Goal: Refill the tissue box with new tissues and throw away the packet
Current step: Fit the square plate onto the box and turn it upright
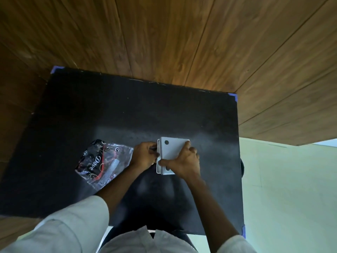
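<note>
Head view: a dark surface (91, 106) is seen from above, set against a wooden floor at the far side, with blue tape at its corners. On the near left part of the surface a crinkled clear-and-black packet (104, 161) is laid, printed with lettering, its long axis running from far left to near right; whether tissues are inside it cannot be told. Just right of it, near the middle, the white tissue box (171, 150) is held, its broad pale face with round holes turned up and its long axis running near to far. The box is gripped by the right hand (184, 159), whose fingers are wrapped over its right and near edges. The left hand (144, 154) is pressed against the box's left edge, where a thin white panel stands slightly apart from the body; its fingers appear pinched there, though what exactly is caught cannot be told. The seam to be worked is thus judged to lie directly at the left fingers, between box and packet, and the packet is nearer the left hand.
</note>
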